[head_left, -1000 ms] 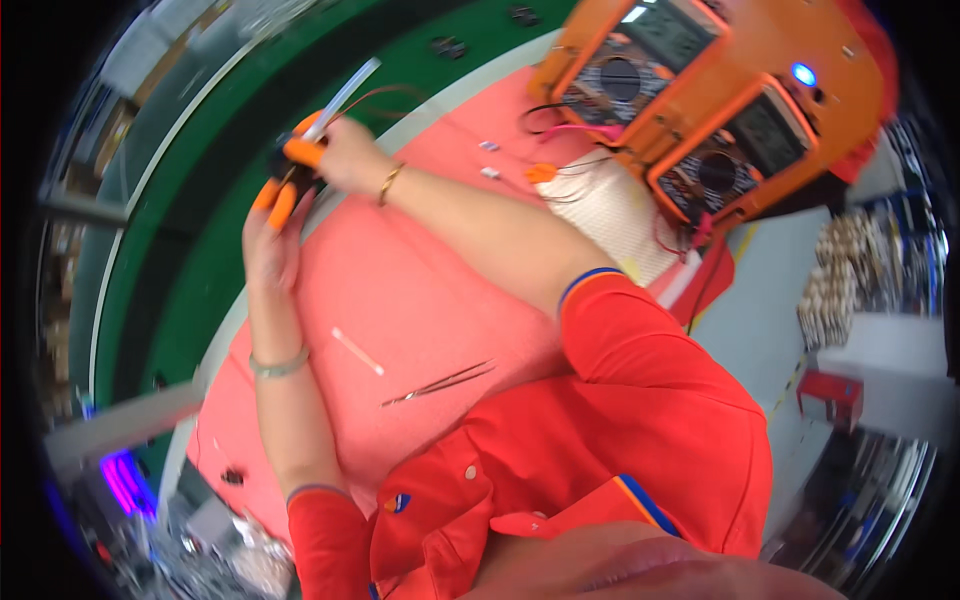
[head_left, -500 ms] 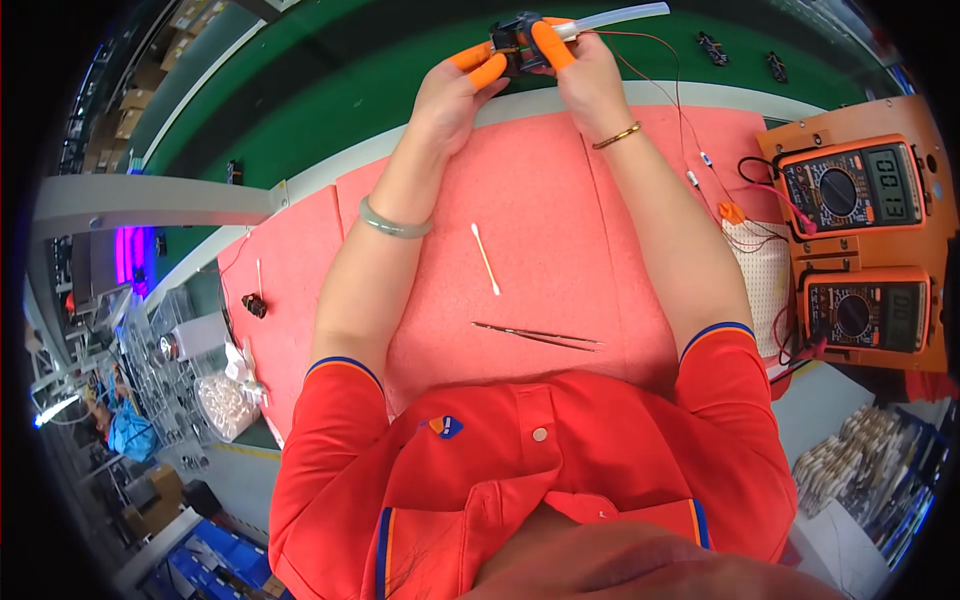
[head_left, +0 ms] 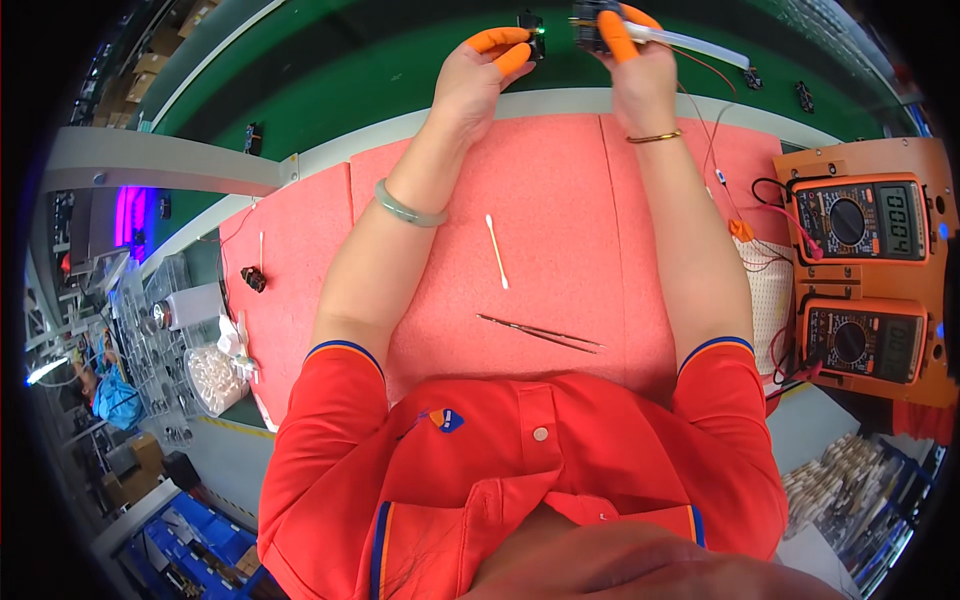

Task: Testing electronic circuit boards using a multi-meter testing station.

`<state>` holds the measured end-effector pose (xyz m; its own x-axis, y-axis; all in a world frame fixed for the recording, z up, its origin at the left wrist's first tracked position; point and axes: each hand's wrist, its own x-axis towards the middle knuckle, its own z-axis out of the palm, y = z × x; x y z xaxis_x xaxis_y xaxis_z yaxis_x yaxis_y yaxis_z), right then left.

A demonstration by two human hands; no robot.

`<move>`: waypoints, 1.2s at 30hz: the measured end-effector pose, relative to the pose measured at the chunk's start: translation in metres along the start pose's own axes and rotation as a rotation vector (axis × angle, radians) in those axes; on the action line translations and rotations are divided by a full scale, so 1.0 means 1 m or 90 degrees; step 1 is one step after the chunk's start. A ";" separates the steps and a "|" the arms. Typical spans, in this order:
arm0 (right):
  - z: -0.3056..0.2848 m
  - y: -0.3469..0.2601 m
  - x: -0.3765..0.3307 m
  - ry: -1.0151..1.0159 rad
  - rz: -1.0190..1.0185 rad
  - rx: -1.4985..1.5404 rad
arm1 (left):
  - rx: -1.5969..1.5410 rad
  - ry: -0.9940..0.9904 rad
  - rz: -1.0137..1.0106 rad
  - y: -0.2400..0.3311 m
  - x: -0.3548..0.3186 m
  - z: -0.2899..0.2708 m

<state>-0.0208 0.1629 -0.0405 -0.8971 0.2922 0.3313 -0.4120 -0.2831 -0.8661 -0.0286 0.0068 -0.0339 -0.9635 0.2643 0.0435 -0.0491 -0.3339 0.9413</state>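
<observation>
Reaching out over the far edge of the salmon-pink foam mat (head_left: 560,200), both hands work at the top of the view. The left hand (head_left: 478,75) has orange rubber finger cots on thumb and forefinger, and those two tips pinch a small black boxy component (head_left: 530,22) that shows a tiny green light. The right hand (head_left: 628,60), also wearing orange cots, closes its grip on a second small dark module (head_left: 590,20) from which a pale translucent tube (head_left: 690,42) runs off to the right, its long axis lying almost level and slightly downward. The two dark parts sit just beside each other with a narrow gap between them, the left-hand piece lying directly leftward of the right grip, so each hand is nearest its own part. Thin red and white wires (head_left: 715,110) trail from the right grip down toward the surface. Nearer the body than both grips lie a white cotton swab (head_left: 496,250) and slim metal tweezers (head_left: 540,332), well apart from the hands. Two orange-cased multimeters (head_left: 860,270) stand to the right.
</observation>
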 end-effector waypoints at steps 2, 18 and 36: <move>-0.011 -0.005 0.007 0.044 0.052 0.060 | -0.042 -0.031 0.005 0.004 0.002 -0.001; -0.019 0.010 0.008 0.064 0.085 -0.010 | -0.314 -0.101 -0.100 0.003 0.003 0.003; -0.017 0.008 0.013 0.093 0.103 0.020 | 1.327 0.267 0.335 0.043 0.015 -0.117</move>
<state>-0.0330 0.1799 -0.0500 -0.9200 0.3697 0.1297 -0.2718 -0.3639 -0.8909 -0.0756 -0.1097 -0.0321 -0.7898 0.2494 0.5604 0.1602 0.9658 -0.2039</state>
